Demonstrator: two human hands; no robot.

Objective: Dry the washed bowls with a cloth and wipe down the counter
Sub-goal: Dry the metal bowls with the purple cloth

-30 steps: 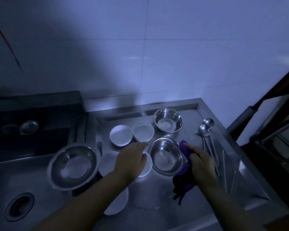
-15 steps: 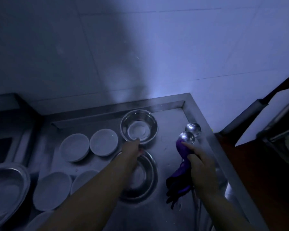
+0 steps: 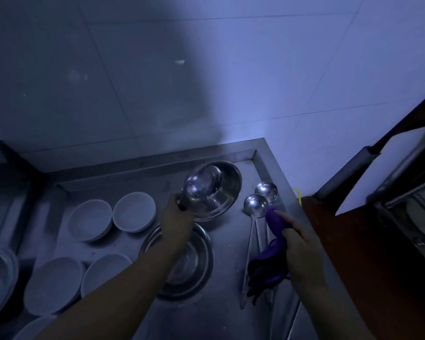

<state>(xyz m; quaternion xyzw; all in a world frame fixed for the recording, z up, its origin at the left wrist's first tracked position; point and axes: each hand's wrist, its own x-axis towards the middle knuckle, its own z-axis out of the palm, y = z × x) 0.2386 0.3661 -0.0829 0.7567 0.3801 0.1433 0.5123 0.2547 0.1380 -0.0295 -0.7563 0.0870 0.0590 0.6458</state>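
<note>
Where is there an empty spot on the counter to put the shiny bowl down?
Bare counter lies near the front edge, below the flat steel bowl and left of the ladles. It is crowded on the left, where white bowls sit close together. The left hand holds the tilted bowl.

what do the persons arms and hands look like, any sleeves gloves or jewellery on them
Both forearms are bare as far as the frame shows, with no sleeves in view. The left hand and the right hand wear no gloves. No watch, bracelet or ring is visible, though the light is dim and small details would be hard to tell.
</note>
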